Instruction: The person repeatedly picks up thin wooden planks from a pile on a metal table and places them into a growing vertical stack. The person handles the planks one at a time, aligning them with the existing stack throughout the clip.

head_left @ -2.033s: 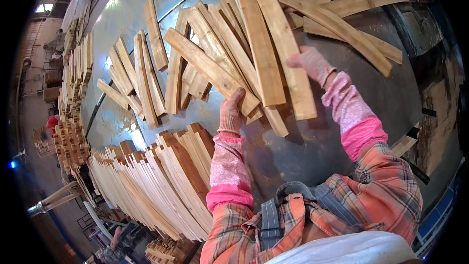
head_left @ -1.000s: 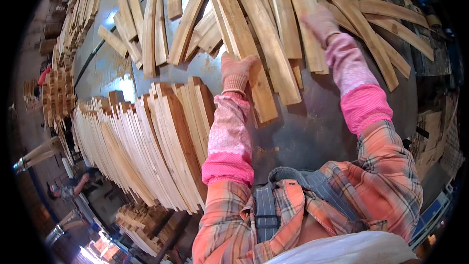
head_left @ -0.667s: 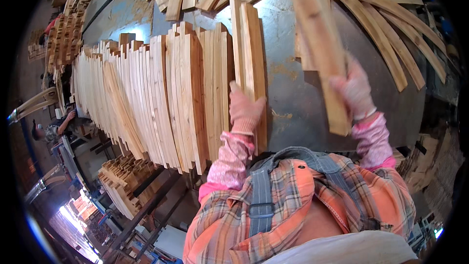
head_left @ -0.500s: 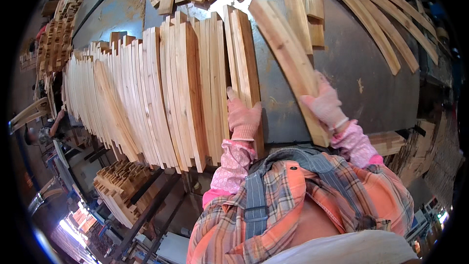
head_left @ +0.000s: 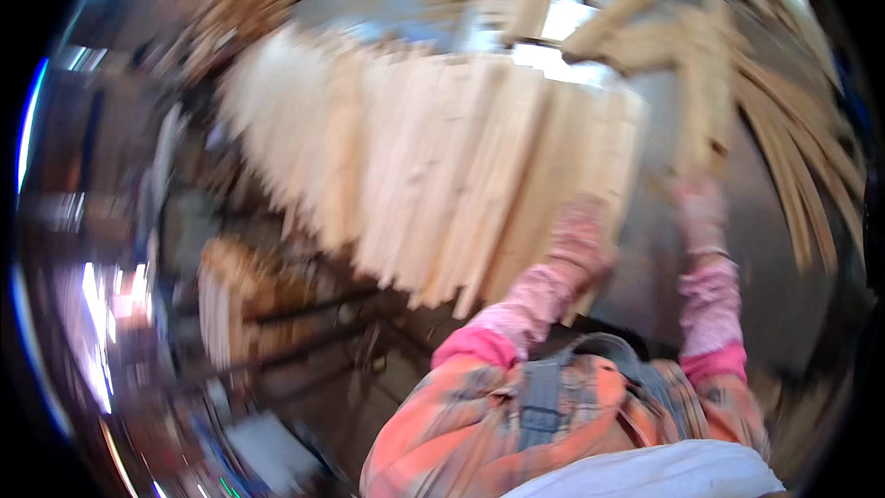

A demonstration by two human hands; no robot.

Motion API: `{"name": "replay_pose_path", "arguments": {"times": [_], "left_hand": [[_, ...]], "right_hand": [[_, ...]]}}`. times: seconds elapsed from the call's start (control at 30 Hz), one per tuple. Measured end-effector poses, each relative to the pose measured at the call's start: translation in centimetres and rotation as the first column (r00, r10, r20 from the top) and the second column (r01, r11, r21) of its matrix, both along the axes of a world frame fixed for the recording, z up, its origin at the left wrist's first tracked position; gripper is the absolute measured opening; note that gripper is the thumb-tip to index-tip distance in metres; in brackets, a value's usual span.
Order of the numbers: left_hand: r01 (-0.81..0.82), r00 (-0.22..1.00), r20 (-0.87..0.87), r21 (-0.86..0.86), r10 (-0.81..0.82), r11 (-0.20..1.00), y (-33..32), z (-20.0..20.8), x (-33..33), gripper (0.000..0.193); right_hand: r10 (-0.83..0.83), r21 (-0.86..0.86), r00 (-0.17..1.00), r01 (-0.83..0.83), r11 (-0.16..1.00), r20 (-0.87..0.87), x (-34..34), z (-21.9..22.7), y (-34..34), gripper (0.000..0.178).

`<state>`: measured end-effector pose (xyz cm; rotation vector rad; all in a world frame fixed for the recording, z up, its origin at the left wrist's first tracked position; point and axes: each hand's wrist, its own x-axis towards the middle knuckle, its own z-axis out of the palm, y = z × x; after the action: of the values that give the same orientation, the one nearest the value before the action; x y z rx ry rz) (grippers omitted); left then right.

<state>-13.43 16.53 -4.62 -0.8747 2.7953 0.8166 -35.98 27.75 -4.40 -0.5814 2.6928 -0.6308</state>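
Motion blur smears the whole view. A long row of pale wooden slats (head_left: 433,166) stands packed side by side across the metal table. My left hand (head_left: 583,235), in a pink glove, is against the near part of the row's right end; its fingers are too smeared to read. Farther right, my right hand (head_left: 701,212), gloved too, reaches forward over the table. It is at the near end of a wooden board (head_left: 702,97) lying among others. Whether its fingers have closed on that board is hidden by the blur.
Several loose boards (head_left: 613,23) lie crosswise at the table's far side. Curved strips (head_left: 793,166) fan out at the right. Below the row's left part, a stack of wood pieces (head_left: 244,304) stands beside dark metal bars (head_left: 313,350). Bare metal tabletop (head_left: 650,198) shows between my hands.
The view has swung left, so the row sits farther right. The board my right hand held is no longer distinct there; that hand has moved forward to the far boards. My left hand stays by the row's end.
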Motion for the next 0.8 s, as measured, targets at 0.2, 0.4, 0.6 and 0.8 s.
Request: {"name": "replay_pose_path", "arguments": {"times": [0.2, 0.4, 0.6, 0.8], "left_hand": [[-0.029, 0.999, 0.039, 0.012, 0.029, 0.999, -2.5, 0.3, 1.7, 0.1], [-0.02, 0.995, 0.093, -0.089, 0.029, 0.996, -3.4, 0.0, -0.2, 0.09], [-0.178, 0.984, -0.041, -0.089, 0.175, 0.98, -1.3, -2.6, -1.8, 0.093], [-0.058, 0.997, 0.041, -0.238, 0.069, 0.97, -0.5, -1.7, -4.2, 0.101]], "right_hand": [[-0.006, -0.065, 0.991, -0.003, 0.998, -0.131, -11.5, -12.2, -4.8, 0.042], [0.086, -0.261, 0.98, -0.037, 0.965, 0.181, -3.5, -5.8, -3.2, 0.032], [0.352, 0.093, 0.837, -0.425, 0.9, 0.419, 13.7, -1.0, 4.5, 0.054], [0.217, -0.033, 0.947, -0.216, 0.976, 0.235, 4.2, 0.3, 1.2, 0.042]]}}
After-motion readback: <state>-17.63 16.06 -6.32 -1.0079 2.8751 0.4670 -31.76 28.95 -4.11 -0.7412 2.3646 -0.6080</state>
